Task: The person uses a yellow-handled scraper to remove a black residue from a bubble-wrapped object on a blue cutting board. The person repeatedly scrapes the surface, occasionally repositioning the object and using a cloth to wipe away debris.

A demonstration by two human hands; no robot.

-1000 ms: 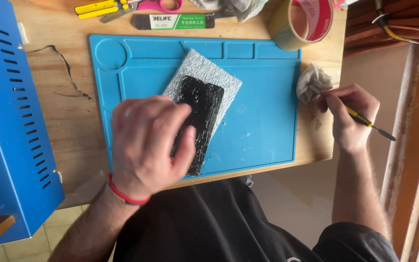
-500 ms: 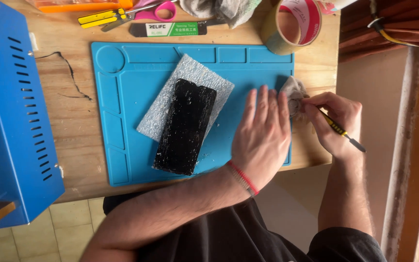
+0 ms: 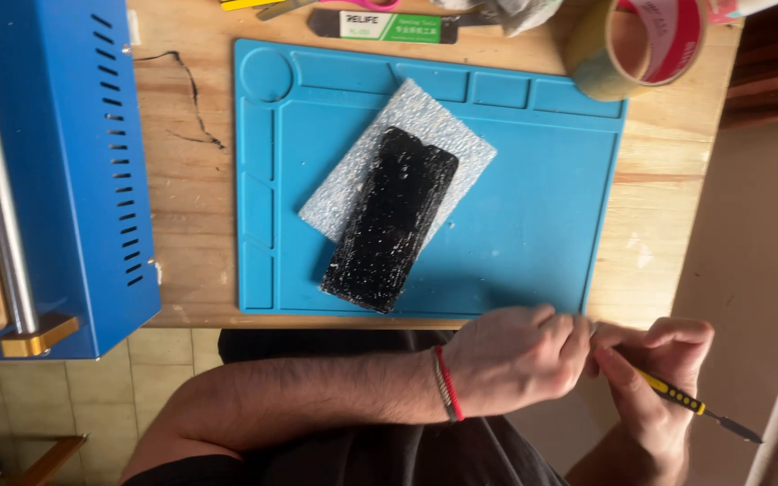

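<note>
Wooden bench under a blue mat [image 3: 533, 234]: I am holding a yellow-handled tool [image 3: 691, 407] clamped in my right hand [image 3: 655, 378], off the bench edge, while my left hand [image 3: 515, 355], fingers curled together, is touching it. The cracked black phone [image 3: 391, 218] is lying on foam [image 3: 407, 117] nearby; the tool's tip could jab my fingers.

Small phone-repair workshop: wooden table [image 3: 650, 207] w/ blue silicone work mat [image 3: 533, 225], cracked phone [image 3: 391, 220] at ctr, blue machine [image 3: 74, 162] at 9 o'clock, tape roll [image 3: 632, 45] at 1 o'clock.
</note>
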